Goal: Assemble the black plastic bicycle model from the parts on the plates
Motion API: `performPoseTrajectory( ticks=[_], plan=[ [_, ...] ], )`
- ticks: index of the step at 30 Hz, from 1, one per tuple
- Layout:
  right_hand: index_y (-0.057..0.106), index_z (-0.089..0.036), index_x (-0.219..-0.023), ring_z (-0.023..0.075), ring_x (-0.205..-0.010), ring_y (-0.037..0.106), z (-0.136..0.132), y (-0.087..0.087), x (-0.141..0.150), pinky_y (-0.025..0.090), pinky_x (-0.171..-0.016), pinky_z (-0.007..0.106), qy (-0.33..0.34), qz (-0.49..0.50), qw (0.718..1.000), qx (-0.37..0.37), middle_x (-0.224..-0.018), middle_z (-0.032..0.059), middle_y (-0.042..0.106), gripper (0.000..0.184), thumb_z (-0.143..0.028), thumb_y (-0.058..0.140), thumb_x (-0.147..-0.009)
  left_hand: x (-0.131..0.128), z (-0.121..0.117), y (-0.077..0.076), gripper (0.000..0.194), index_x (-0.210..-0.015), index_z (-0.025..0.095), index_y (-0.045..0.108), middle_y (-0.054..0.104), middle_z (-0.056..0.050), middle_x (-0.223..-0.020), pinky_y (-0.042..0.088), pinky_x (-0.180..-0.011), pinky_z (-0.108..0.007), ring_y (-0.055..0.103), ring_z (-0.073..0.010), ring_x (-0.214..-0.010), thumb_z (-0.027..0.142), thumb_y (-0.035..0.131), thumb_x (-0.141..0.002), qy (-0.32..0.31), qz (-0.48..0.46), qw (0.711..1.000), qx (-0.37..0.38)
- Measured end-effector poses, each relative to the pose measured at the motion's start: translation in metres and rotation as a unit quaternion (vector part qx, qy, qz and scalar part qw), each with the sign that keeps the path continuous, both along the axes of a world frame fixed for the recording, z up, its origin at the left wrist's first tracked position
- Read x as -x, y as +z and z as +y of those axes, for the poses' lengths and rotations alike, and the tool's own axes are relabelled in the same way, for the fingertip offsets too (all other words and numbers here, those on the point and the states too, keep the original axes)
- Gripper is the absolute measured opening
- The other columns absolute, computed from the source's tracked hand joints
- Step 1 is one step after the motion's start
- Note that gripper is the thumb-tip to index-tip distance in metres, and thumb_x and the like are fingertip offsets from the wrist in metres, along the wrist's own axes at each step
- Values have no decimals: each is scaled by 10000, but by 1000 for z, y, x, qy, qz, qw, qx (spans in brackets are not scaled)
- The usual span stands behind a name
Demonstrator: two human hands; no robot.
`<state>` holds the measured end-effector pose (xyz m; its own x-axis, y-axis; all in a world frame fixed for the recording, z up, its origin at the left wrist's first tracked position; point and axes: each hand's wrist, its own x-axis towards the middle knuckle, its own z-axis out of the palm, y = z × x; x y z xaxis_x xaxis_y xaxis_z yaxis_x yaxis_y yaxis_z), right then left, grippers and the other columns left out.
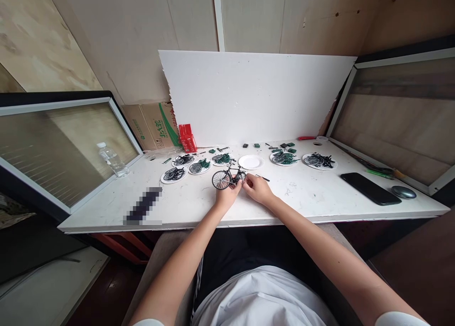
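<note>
A small black model bicycle (224,177) stands on the white table (313,198), its spoked wheel to the left. My left hand (227,194) is closed on the bicycle's lower frame from the near side. My right hand (256,187) is pinched at the bicycle's right end, and a thin dark tool (263,177) pokes out to the right of its fingers. Paper plates with black and green parts (199,166) lie just behind, beside an empty white plate (250,162).
More plates of parts (319,160) sit back right. A black phone (370,188) and a grey mouse (403,192) lie at the right. A water bottle (113,159), a cardboard box (153,125) and a red box (187,137) stand back left. A white board (256,96) leans behind.
</note>
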<state>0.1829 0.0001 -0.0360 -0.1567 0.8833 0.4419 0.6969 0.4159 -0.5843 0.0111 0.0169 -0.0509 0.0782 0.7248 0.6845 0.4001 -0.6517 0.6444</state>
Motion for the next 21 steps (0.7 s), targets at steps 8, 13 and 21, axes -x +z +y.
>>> performPoseTrajectory(
  ticks=[8,13,21],
  plan=[
    [478,-223,-720,173,-620,522,2,-2,-1,288,-619,290,6,-30,1000,7,-688,27,632,397,-359,401,-1085,1,0,0,186,-1066,208,724,795,-97,-990,625,-841,-362,748,-211,-839,346,687,-948,-3,16,1000,4],
    [514,-222,-770,184,-649,553,2,-2,-1,311,-631,286,-1,-36,999,14,-725,34,653,386,-375,392,-1103,1,2,-2,219,-1092,209,725,799,-97,-1002,629,-845,-361,744,-204,-825,373,685,-952,-5,7,1000,9],
    [524,-224,-763,178,-630,537,4,-4,-1,320,-634,278,19,-36,999,18,-689,16,635,292,-334,490,-1032,1,3,-4,207,-1076,216,731,799,-97,-981,641,-817,-368,746,-213,-803,375,681,-953,1,9,1000,13]
  ],
)
